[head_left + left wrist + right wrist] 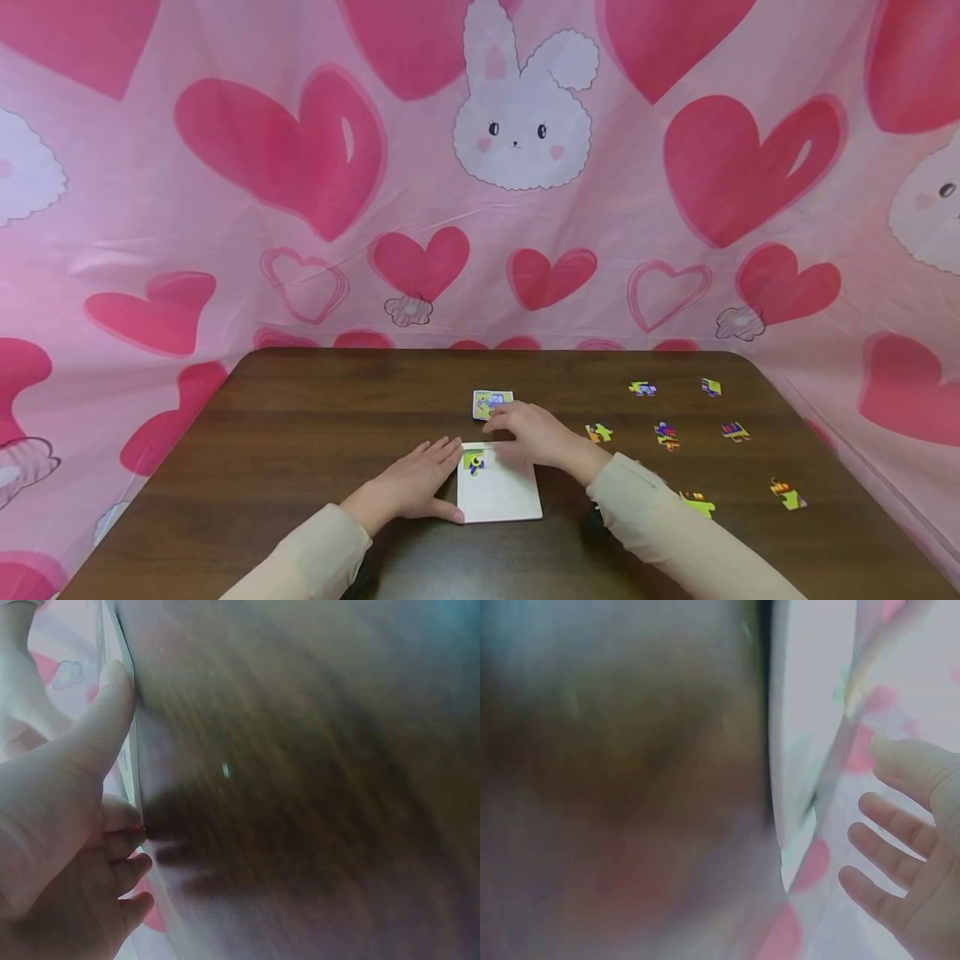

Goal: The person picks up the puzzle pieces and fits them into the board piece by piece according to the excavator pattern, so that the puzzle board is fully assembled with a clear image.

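Observation:
A white puzzle board (506, 498) lies on the table, with one green, yellow and blue puzzle piece (473, 460) in its far left corner. My left hand (416, 483) rests flat beside the board, its thumb (112, 697) and fingertips touching the left edge. Over the board's far right part hovers my right hand (534, 433), fingers loosely spread in the right wrist view and holding nothing. Just beyond the board is a small picture card (483, 402), partly covered by the right hand's fingers in the head view.
Several loose puzzle pieces lie scattered on the right of the brown table (315, 433), among them an orange-green piece (598, 432), a purple one (665, 436) and a red-yellow one (787, 493). The right forearm partly covers a lime piece (699, 504). A pink heart-patterned cloth (517, 217) surrounds the table.

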The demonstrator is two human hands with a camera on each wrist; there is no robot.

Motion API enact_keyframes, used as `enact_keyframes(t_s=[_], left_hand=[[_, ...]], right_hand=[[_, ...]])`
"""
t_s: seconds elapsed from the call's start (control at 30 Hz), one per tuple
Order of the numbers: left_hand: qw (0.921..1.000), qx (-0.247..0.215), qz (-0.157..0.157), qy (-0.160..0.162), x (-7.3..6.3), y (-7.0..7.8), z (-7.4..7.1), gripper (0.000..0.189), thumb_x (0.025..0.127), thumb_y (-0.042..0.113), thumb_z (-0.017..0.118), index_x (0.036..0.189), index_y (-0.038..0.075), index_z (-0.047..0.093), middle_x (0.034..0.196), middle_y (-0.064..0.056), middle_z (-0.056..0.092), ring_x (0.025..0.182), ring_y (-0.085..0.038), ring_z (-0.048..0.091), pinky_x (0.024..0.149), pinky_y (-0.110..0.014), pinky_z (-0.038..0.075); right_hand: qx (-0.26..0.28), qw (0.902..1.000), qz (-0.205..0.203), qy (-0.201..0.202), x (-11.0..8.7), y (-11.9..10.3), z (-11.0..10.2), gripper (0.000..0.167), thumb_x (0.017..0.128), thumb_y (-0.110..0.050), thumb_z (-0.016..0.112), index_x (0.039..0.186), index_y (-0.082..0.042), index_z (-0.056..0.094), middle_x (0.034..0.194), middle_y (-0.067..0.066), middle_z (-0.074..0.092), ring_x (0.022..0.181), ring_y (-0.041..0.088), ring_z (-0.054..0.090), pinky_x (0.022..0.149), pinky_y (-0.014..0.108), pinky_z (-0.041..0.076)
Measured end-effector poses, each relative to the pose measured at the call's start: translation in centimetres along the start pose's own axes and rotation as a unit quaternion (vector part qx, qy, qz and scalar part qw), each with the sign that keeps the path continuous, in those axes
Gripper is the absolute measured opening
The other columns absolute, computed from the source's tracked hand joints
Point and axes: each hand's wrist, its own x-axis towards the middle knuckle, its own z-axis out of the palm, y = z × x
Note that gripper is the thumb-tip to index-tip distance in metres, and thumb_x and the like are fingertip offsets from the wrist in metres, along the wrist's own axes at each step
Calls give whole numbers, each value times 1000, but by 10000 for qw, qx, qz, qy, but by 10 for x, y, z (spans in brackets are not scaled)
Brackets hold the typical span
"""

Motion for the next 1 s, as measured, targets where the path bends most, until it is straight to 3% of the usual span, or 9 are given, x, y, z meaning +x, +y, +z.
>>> enact_keyframes(t_s=[0.2,0.37,0.5,0.8,1.0], left_hand=[[10000,-11,61,50,-1,1,1,92,75,57,65,139,-3,35,146,-16,30,134,-29,24,107,-45,21],[10000,-6,67,50,-1,1,1,92,75,57,65,139,-2,35,146,-15,29,134,-29,24,107,-45,21],[10000,7,55,37,-1,0,1,93,75,58,64,139,-2,35,146,-15,29,134,-29,24,107,-45,21],[9999,79,65,94,-1,0,3,93,75,58,64,139,-2,35,146,-15,29,134,-29,25,106,-45,21],[9998,132,81,119,0,-1,3,93,75,58,64,139,-2,35,146,-16,29,134,-29,25,106,-45,22]], right_hand=[[18,9988,310,384,-8,24,-24,31,79,-15,73,108,-6,67,102,6,60,94,20,56,81,38,48],[74,9948,835,582,-19,49,-44,33,80,-15,72,111,-6,65,107,8,58,99,24,55,85,41,47],[163,9883,1288,806,-29,71,-56,35,81,-16,72,114,-6,64,111,11,58,103,29,54,89,46,43],[548,9733,1635,1516,-59,123,-73,37,81,-10,71,115,1,61,114,19,59,110,37,50,93,52,37],[913,9569,2273,1561,-85,149,-79,41,85,-14,67,121,3,56,123,26,51,116,44,43,94,57,33]])
